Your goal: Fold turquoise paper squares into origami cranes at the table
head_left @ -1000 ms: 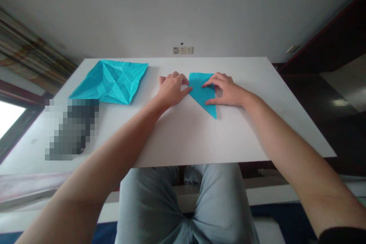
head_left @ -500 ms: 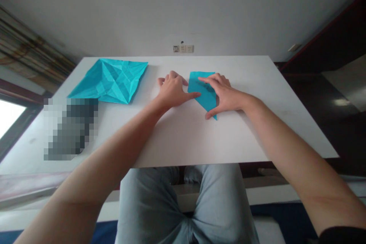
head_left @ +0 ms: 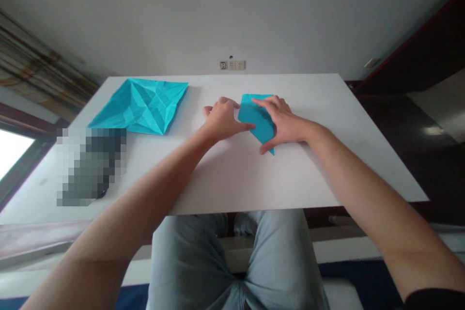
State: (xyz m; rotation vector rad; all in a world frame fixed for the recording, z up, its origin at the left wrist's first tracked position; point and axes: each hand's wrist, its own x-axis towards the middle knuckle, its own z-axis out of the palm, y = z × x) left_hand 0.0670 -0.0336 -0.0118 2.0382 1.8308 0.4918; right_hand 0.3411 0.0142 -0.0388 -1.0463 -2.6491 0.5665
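A folded sheet of blue paper (head_left: 257,116) lies on the white table, with a straight top edge and a pointed corner at its lower right. Across its right side reaches my right hand (head_left: 281,121), holding it against the tabletop with the index finger on the upper part and the thumb by the lower point. The right edge is partly covered by that hand. At the left edge is my left hand (head_left: 223,118), its fingers apart, the stretched thumb over the paper and a fingertip beside the edge.
A larger creased blue sheet (head_left: 145,106) lies spread out at the table's back left. In front of it is a pixelated dark object (head_left: 92,167). The white table (head_left: 232,184) ends just before my knees. Wall sockets (head_left: 232,65) sit behind it.
The whole view has shifted slightly, so the table sits a little lower in the picture. Both hands keep nearly the same places at the folded paper.
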